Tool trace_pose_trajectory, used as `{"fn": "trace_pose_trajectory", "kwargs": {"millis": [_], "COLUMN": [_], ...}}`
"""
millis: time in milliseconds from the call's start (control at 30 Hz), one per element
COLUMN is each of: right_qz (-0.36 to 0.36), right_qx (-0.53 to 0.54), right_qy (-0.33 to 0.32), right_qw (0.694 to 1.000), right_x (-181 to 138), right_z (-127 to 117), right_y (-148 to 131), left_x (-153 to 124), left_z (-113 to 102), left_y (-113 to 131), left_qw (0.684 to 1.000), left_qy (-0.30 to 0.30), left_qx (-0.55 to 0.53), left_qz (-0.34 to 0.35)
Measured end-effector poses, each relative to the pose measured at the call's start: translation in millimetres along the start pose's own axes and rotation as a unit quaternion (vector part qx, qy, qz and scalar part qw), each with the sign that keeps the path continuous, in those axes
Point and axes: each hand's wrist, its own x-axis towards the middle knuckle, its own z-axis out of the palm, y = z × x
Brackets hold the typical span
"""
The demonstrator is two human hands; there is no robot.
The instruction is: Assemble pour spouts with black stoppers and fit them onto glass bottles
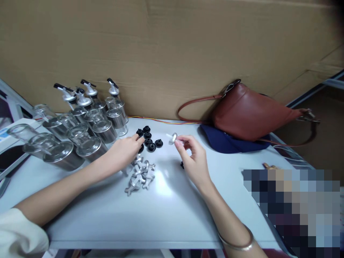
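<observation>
My right hand (194, 157) pinches a silver metal pourer spout (173, 138) between thumb and fingers, holding it above the table. A pale, clear narrow end juts from its left side. My left hand (125, 150) reaches down at the left edge of a group of black rubber stoppers (151, 147). Its fingers curl closed at a black stopper (140, 148) that they partly cover; the thumb is hidden. Just below this hand lies a pile of silver metal pourer spouts (141, 175). A small black piece (182, 165) shows in part behind the right hand.
Several glass bottles with steel sleeves (63, 156) crowd the left side; some at the back bear pourer tops (91, 89). A brown leather bag (249, 111) rests on a dark blue cap (231, 141) at right. Thin wires (161, 122) run along the cardboard wall (161, 53).
</observation>
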Motion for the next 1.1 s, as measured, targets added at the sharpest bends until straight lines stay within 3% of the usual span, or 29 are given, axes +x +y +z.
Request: {"fn": "trace_pose_trajectory", "kwargs": {"millis": [200,400,733,1100], "right_qz": [-0.054,-0.054,0.078,0.009], "right_qx": [-0.018,-0.024,-0.160,-0.097], "right_qy": [-0.059,-0.079,-0.228,-0.338], "right_qw": [0.997,0.995,0.957,0.936], "right_x": [-1.5,-2.1,-6.3,-11.4], "right_z": [1.6,0.8,7.2,11.3], "right_y": [0.6,-2.9,3.1,0.2], "left_x": [5.9,10.8,5.1,-5.0], "left_z": [7.8,5.3,5.9,7.4], "left_y": [-4.4,-2.1,-1.2,7.1], "left_qw": [0.999,0.998,0.995,0.993], "left_qy": [0.023,0.046,0.004,-0.029], "left_qx": [0.006,-0.029,-0.082,-0.041], "left_qz": [-0.023,-0.015,0.056,0.102]}}
